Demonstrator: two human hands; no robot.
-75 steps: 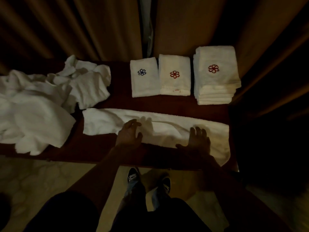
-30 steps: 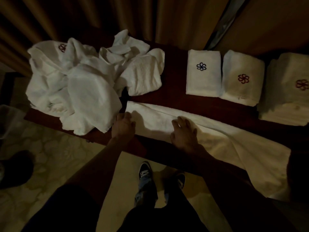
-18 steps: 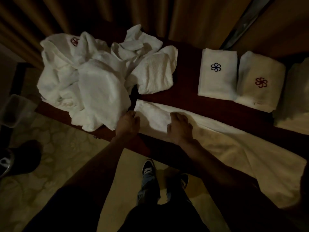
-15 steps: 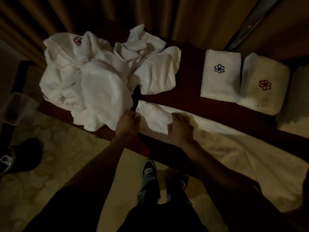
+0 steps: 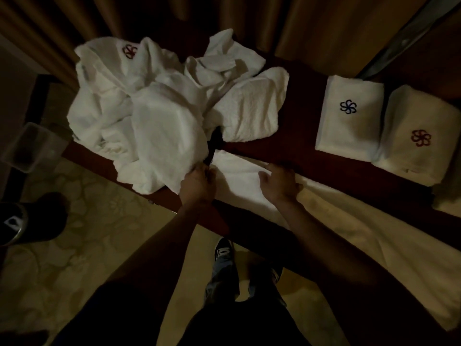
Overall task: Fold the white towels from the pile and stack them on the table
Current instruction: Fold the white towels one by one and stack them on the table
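Gripping the strip-folded towel (image 5: 361, 216) by its end, left hand (image 5: 197, 183) and right hand (image 5: 279, 182) work mid-task: folded towels (image 5: 349, 116) lie finished on the table (image 5: 299, 108), a large pile (image 5: 162, 116) awaits.

Behind everything I see tan pleated curtains (image 5: 324, 33), with a metal rail (image 5: 404, 38) slanting through them at upper right. Floor: pale carpet (image 5: 87, 258) with a leafy pattern. Left edge: clear plastic tub (image 5: 32, 148), contents unreadable. Below it, a dark rounded object (image 5: 32, 218), too dim to identify.
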